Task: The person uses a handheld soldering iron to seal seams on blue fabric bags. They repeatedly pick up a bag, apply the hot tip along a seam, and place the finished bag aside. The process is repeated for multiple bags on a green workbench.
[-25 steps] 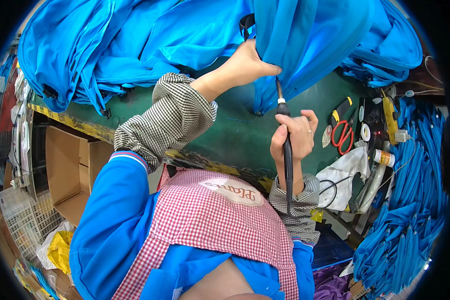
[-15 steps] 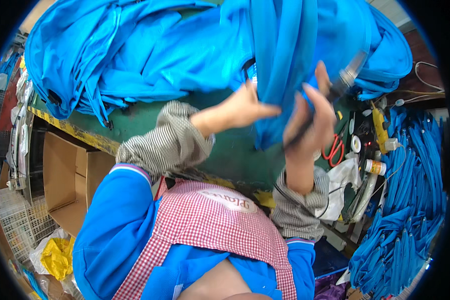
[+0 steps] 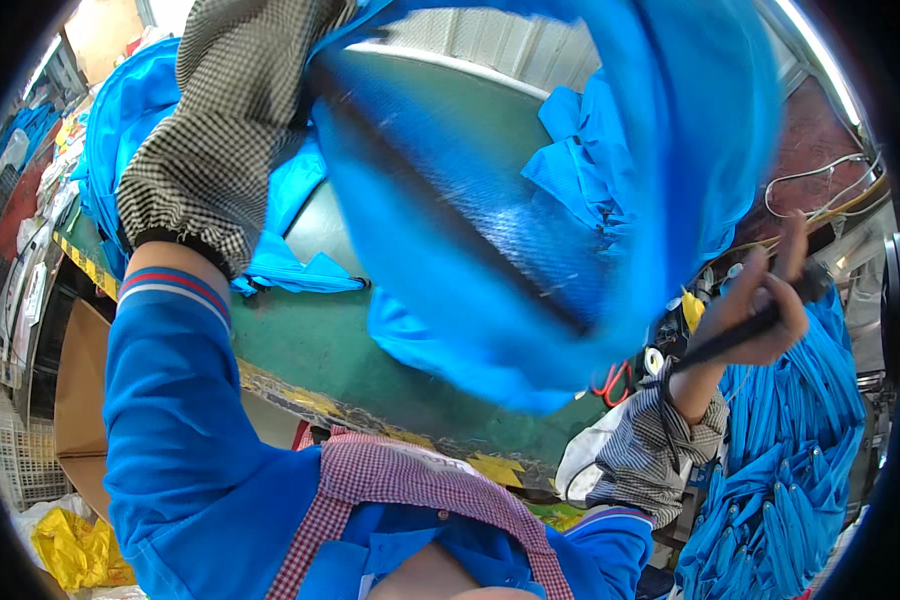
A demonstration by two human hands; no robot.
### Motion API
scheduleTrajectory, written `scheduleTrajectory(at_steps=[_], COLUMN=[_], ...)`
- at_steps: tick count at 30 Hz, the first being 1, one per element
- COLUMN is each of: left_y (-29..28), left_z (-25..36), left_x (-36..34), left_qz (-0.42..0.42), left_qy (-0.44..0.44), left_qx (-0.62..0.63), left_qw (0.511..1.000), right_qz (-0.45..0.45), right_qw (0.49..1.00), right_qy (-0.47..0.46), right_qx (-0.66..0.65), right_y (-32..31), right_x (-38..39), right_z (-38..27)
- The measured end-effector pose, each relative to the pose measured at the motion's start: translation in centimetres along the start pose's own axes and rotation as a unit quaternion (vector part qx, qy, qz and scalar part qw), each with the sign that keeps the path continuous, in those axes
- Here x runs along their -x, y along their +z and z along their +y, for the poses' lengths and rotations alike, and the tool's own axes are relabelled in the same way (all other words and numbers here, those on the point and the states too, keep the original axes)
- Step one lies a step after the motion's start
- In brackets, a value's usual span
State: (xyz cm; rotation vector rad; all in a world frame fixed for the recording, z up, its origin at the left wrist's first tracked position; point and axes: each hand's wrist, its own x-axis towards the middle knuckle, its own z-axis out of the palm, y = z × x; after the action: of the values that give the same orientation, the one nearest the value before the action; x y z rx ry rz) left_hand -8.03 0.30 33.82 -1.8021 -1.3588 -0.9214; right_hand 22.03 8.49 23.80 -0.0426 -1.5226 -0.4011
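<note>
A large piece of blue fabric is lifted over the table, smeared by motion. A sheer, shiny panel and a dark band run across its middle. My left arm reaches up in a checked sleeve cover to the fabric's upper left. The left hand itself does not show. Off to the right, my right hand is closed around a black-handled tool. Its blurred tip points away to the right, and a black cord runs back along the wrist. More blue fabric lies at the table's left.
The green tabletop has a worn yellow-and-black front edge. Red-handled scissors and a white roll lie near its right side. Many blue pieces hang at the right. A cardboard box and a yellow bag stand lower left.
My left arm has swung up and away, and the blue fabric has been raised and spread. My right hand has moved right with the black-handled tool, away from the fabric.
</note>
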Motion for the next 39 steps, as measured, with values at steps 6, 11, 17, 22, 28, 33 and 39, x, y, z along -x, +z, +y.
scheduleTrajectory(at_steps=[6,11,17,22,28,33,39], left_y=[1.0,15.0,10.2,14.4,14.8,14.9,15.6], left_z=[1.9,2.4,7.3,13.4,12.7,13.5,13.7], left_x=[1.9,10.1,24.5,30.4,29.5,29.5,30.2], left_qz=[-0.161,-0.104,0.205,0.057,0.033,0.000,0.104], left_qy=[-0.141,-0.300,-0.279,-0.573,-0.618,-0.571,-0.594], left_qx=[0.091,0.300,0.214,0.640,0.638,0.592,0.591], left_qw=[0.973,0.900,0.913,0.509,0.458,0.568,0.535], right_qz=[-0.018,-0.108,-0.120,-0.076,-0.171,-0.160,-0.144], right_qw=[0.975,0.967,0.970,0.951,0.964,0.976,0.978], right_qy=[0.203,0.136,0.178,0.262,0.130,0.096,0.076], right_qx=[-0.091,-0.188,-0.114,-0.149,-0.154,-0.112,-0.132], right_y=[0.8,9.8,10.8,14.2,13.2,13.4,13.1], right_x=[1.3,9.4,13.5,14.6,14.7,15.4,16.7], right_z=[-3.3,-6.6,-5.8,-7.4,-4.6,-5.2,-4.2])
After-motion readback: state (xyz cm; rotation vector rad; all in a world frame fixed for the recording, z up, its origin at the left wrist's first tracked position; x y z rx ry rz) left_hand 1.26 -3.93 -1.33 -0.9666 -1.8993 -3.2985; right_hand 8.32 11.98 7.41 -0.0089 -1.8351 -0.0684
